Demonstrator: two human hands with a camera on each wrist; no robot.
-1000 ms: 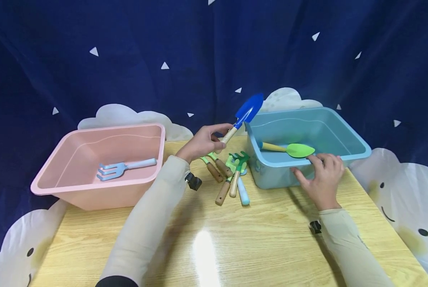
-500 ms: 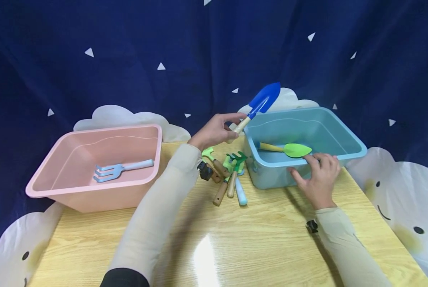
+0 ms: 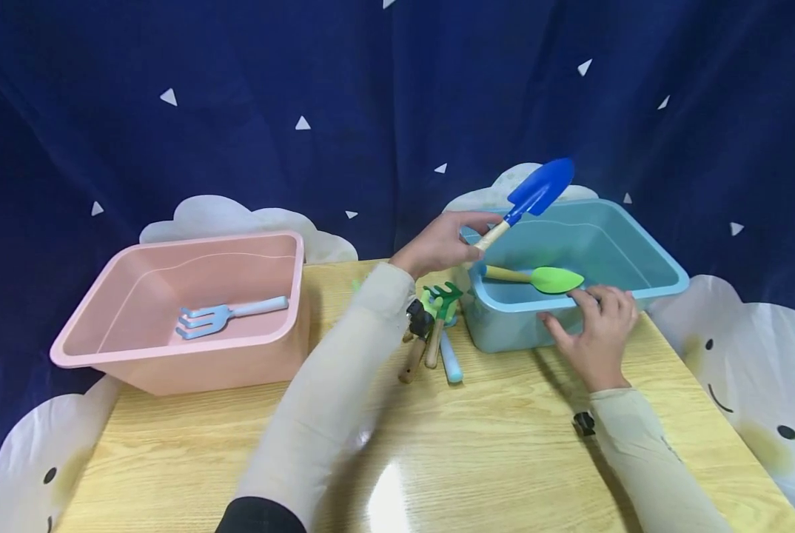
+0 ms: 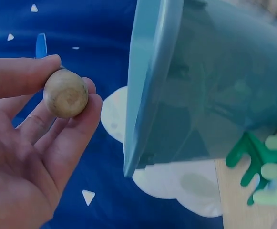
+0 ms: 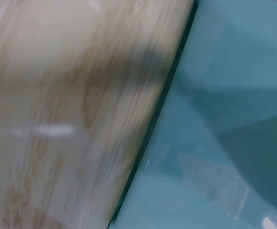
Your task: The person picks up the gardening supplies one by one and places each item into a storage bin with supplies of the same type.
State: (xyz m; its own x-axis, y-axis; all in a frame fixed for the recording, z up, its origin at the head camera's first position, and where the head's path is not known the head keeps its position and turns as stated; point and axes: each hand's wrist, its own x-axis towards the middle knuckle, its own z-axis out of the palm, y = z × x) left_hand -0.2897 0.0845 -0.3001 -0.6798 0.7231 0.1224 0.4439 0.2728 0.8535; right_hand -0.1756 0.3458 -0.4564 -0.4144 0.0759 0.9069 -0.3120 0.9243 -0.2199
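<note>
My left hand (image 3: 444, 243) pinches the pale wooden handle of a blue trowel (image 3: 540, 186), whose blade points up and to the right over the blue bin (image 3: 514, 329). In the left wrist view the round handle end (image 4: 66, 94) sits between thumb and fingers, beside the bin's outer wall. A green trowel (image 3: 557, 280) with a yellow handle lies inside that bin. My right hand (image 3: 600, 337) grips the bin's front rim, fingers over the top and thumb against the outer wall; the right wrist view shows only bin wall and table.
A pink bin (image 3: 171, 355) on the left holds a light blue hand fork (image 3: 214, 318). Between the bins lies a pile of small garden tools, including a dark green rake (image 3: 445, 295) and a light blue handle (image 3: 451, 359), partly behind my left forearm. A dark blue curtain (image 3: 344, 66) hangs behind.
My left hand has carried the blue trowel rightward, from above the tool pile to over the blue bin's left side. My right hand has stayed at the rim.
</note>
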